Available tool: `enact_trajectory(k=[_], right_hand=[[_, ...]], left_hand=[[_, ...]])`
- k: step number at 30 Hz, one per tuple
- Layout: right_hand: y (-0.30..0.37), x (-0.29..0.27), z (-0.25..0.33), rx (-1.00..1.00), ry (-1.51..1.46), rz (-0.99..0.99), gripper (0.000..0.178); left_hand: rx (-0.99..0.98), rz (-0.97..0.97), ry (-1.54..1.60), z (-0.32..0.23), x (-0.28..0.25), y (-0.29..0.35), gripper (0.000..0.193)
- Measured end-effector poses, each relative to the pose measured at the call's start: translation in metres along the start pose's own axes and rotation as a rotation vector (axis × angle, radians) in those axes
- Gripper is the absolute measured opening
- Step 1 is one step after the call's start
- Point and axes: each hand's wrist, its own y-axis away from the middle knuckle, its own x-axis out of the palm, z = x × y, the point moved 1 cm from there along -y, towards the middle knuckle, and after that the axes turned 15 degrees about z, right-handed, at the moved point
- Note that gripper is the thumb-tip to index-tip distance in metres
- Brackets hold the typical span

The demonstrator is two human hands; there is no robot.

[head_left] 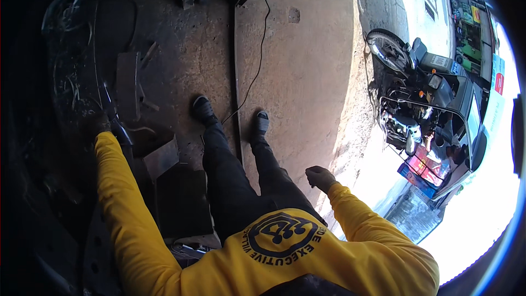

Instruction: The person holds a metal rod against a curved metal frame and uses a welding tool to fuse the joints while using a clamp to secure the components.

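Left side, in deep shade: a slim piece, dark with one bright streak [112, 111], lies at my left hand [98, 124], beyond the end of the yellow sleeve [118, 178]. Hand and piece look close enough to touch; contact not confirmed. State of the left grip: cannot tell — the fingers are lost in the dark, so neither a wide spread nor a firm hold can be recorded.

Right grip: my right hand [321, 178] hangs apart from the work, over the brown floor [307, 55], drawn in narrow, with nothing visible in it.

Handling estimate, by look only: the streak shines like bare metal, so I judge the slim piece stiff, fairly heavy for its girth and not fragile. The bright stretch may be slick, more so if oily; surface condition unverified. Best hold, in my judgement: full wrap around the thicker dark part nearest my hand, thumb opposed, wrist straight, fingers off any edge I cannot see.

Clearance: a flat dark slab [129, 85] lies just beside it, and an angular block [163, 157] sits nearer my legs — either could pinch my knuckles.
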Motion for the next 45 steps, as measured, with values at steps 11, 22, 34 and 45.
enact_trajectory(k=[11, 22, 34, 45], right_hand=[[-0.038, 0.052, -0.052, -0.084, 0.059, -0.048, 0.044], [-0.149, 0.119, -0.083, -0.214, 0.174, -0.173, 0.045], [-0.245, 0.16, -0.127, -0.204, 0.326, -0.207, 0.051], [-0.281, 0.158, -0.153, -0.313, 0.559, -0.24, 0.042]], left_hand=[[0.249, -0.133, 0.28, 0.001, 0.068, 0.04, 0.033], [0.539, -0.07, 0.568, -0.021, 0.168, 0.042, 0.032], [0.6, 0.055, 0.702, -0.013, 0.228, 0.035, 0.031], [0.517, 0.122, 0.839, 0.039, 0.256, 0.035, 0.03]])
